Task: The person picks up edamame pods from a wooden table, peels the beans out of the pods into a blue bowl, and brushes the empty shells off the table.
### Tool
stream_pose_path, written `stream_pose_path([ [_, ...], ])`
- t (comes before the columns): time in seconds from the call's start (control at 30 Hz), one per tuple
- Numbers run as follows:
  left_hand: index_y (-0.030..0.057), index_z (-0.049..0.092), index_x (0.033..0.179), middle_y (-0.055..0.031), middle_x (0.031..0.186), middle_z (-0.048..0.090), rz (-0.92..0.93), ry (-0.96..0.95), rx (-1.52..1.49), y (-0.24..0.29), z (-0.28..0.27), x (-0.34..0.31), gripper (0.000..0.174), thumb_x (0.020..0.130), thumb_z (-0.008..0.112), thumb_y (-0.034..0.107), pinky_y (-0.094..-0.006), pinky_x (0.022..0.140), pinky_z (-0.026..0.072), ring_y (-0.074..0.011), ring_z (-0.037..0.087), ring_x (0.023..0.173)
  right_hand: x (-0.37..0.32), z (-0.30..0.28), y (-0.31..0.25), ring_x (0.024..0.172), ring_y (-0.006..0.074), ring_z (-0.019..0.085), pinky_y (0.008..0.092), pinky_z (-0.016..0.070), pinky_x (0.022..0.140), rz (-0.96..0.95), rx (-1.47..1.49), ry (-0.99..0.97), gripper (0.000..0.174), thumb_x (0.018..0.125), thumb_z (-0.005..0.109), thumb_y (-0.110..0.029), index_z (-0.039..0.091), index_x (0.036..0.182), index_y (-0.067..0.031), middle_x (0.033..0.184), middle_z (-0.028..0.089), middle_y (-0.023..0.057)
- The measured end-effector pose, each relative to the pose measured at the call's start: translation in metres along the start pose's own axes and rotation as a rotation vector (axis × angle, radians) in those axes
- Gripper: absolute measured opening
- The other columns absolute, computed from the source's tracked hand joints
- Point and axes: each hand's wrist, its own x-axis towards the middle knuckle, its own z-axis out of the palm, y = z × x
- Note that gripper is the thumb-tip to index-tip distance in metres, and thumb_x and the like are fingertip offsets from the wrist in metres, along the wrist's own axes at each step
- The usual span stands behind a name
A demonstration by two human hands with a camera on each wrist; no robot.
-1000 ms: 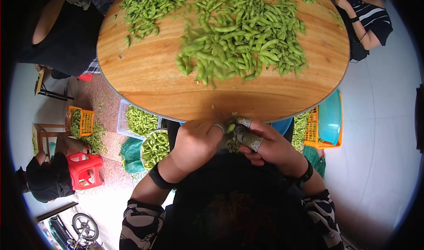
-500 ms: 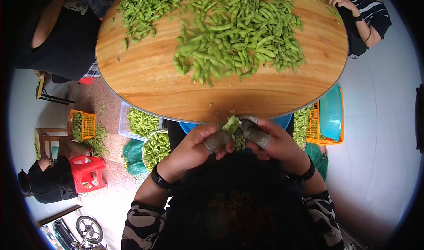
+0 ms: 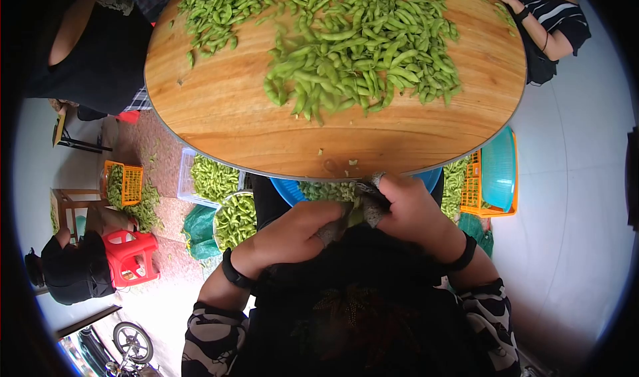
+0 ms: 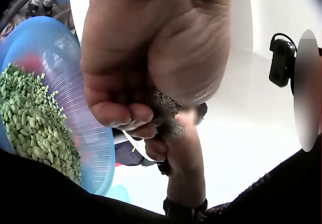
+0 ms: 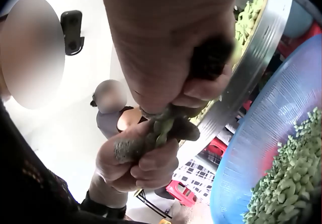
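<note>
Below the table's near edge, my left hand (image 3: 286,232) and right hand (image 3: 423,210) meet in front of my body. Grey, worn covers wrap some of the fingertips. In the right wrist view, the curled left hand (image 5: 143,161) pinches a green soybean pod (image 5: 162,129). The right hand (image 5: 173,58) has its fingers curled at the pod's upper end, which they partly hide. Under the hands, a blue basket (image 5: 234,168) contains shelled green beans (image 5: 289,181). The left wrist view shows the left palm (image 4: 188,53) with its fingers bent inward.
Heaps of pods (image 3: 359,51) cover the far part of the round wooden table (image 3: 219,124). Left stand a bowl of pods (image 3: 234,220), a crate (image 3: 190,177) and a red stool (image 3: 130,257). An orange crate (image 3: 472,190) stands right. Other people sit around.
My hands have turned inward and come lower, toward my body. The left hand has dropped from the table edge, exposing the blue basket. Small bits now lie near the table's front edge.
</note>
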Motion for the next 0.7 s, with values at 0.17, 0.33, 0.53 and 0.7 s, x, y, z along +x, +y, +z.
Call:
stream_pose_path([
  [0.17,0.0002,0.054,0.093,-0.0188,0.083,0.059,-0.104,-0.008,-0.149,0.002,-0.001,-0.002,0.020,0.075,0.048,-0.006,-0.0392,0.069,0.0477,-0.0393,0.060,0.080,0.002,-0.001,-0.006,0.072,0.0393,0.061,0.0442,0.0497,0.061,-0.012,0.227,-0.003,0.031,0.070,0.074,-0.015,0.053,0.088,-0.0007,0.076,0.058,0.0178],
  [0.33,0.0003,0.054,0.094,-0.0138,0.079,0.061,-0.033,0.029,0.119,0.005,0.007,-0.001,0.018,0.077,0.050,-0.005,-0.0380,0.069,0.0489,-0.0335,0.063,0.078,-0.002,0.009,-0.005,0.078,0.0391,0.062,0.0389,0.0511,0.067,0.088,-0.161,-0.005,0.033,0.071,0.074,-0.014,0.060,0.098,-0.0011,0.084,0.062,0.0182],
  [0.53,-0.0014,0.052,0.096,-0.0166,0.083,0.066,-0.267,0.226,-0.194,0.013,0.004,-0.005,0.015,0.081,0.056,-0.004,-0.0368,0.066,0.0529,-0.0368,0.066,0.077,-0.008,-0.007,-0.006,0.082,0.0377,0.063,0.0401,0.0519,0.066,0.027,-0.038,0.058,0.031,0.073,0.072,-0.011,0.062,0.101,-0.0012,0.093,0.063,0.0194],
  [0.7,-0.0024,0.049,0.108,-0.0174,0.081,0.066,-0.102,0.436,0.129,-0.010,0.009,-0.005,0.031,0.079,0.059,-0.006,-0.0367,0.064,0.0541,-0.0376,0.067,0.072,-0.012,-0.010,-0.031,0.080,0.0370,0.064,0.0382,0.0521,0.065,0.009,-0.142,0.158,0.032,0.075,0.073,-0.012,0.063,0.103,-0.0013,0.094,0.064,0.0181],
])
